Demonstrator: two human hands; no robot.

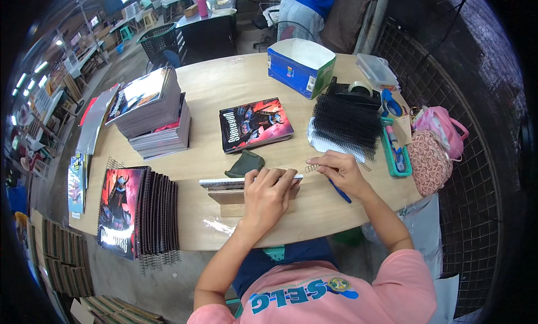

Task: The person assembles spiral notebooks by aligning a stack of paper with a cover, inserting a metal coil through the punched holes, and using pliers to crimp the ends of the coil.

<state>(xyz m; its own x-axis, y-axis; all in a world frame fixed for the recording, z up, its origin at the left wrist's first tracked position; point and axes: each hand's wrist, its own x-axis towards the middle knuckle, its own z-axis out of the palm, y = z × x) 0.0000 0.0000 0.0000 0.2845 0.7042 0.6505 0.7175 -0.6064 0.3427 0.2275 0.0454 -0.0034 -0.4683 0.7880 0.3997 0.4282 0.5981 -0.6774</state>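
My left hand is closed over a stack of pages, its fingers hooked over the far side. The pages stand on edge against a small wooden block at the near middle of the table. To its right, my right hand pinches a spiral binding coil, which points toward the pages' right end. A blue pen-like tool lies under my right hand. Just beyond the pages sits a dark green piece of cloth or pouch.
Spiral-bound notebooks lie in the middle and stand in a row at the left, behind which rise unbound stacks. Black coils, a blue box, a tape dispenser and a green basket occupy the right.
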